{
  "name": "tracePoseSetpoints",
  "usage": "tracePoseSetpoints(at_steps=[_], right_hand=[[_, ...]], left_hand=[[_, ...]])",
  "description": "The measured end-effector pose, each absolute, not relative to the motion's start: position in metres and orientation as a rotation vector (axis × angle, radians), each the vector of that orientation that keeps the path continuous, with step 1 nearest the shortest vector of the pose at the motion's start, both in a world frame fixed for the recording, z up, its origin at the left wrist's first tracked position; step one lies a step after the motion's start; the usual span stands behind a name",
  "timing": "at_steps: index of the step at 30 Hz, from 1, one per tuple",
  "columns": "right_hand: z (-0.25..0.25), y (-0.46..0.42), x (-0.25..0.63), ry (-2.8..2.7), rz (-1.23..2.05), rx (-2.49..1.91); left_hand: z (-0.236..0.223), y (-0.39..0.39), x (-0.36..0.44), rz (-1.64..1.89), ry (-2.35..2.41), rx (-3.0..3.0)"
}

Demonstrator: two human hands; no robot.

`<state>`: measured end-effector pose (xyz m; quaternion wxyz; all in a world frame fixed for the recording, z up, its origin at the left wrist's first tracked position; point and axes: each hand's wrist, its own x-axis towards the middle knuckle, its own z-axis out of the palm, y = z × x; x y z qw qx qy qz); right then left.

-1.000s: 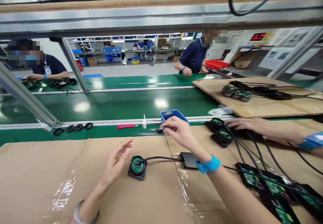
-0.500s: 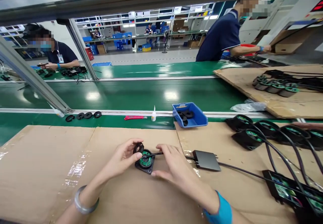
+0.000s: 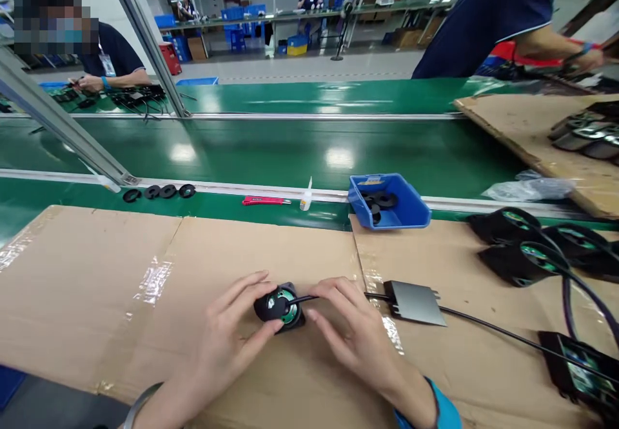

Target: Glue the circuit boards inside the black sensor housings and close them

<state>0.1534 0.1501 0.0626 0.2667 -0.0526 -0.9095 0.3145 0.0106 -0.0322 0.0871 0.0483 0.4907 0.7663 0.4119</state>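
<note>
Pinching a dark round piece (image 3: 264,308) by its edge, the left hand (image 3: 236,326) has thumb and fingertips closed on it, with the piece covering the left part of the round module (image 3: 292,313). That module is on the cardboard (image 3: 232,242) between the 2 hands, green side up. Can't tell whether the 2 parts touch. The right hand (image 3: 355,326) is curled over the black cable (image 3: 304,299) just beside the module, thumb apart from the fingertips, and I can't tell if it actually grips the cable. The cable runs on to a flat grey box (image 3: 418,302).

Handling-wise, my guess is the dark piece is light, stiff and maybe a bit slick, so by the rim is the way to hold it. Module's probably light too, with a hard housing, but I'd treat the exposed electronics and the cable entry as fragile. Grab it by the black outer edges, fingers off the green. Cable looks springy, so it could tug the module around.

Nearby: 4 black rings (image 3: 167,191) in a row, 1 red cutter (image 3: 265,200), 1 white bottle (image 3: 305,199) and a blue bin (image 3: 403,218) with black pieces (image 3: 380,200) inside.
</note>
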Motion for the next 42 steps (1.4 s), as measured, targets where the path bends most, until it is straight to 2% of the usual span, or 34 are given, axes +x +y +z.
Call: tracePoseSetpoints(at_steps=[9, 25, 42], right_hand=[[0.063, 0.154, 0.156, -2.391, 0.876, -0.132], [0.07, 0.156, 0.156, -2.372, 0.886, -0.12], [0.069, 0.157, 0.152, -2.345, 0.858, -0.148]], left_hand=[[0.092, -0.016, 0.021, 1.222, 2.398, 1.911], [0.088, -0.017, 0.015, 1.276, 2.22, 1.887], [0.088, -0.017, 0.017, 1.139, 2.261, 1.976]])
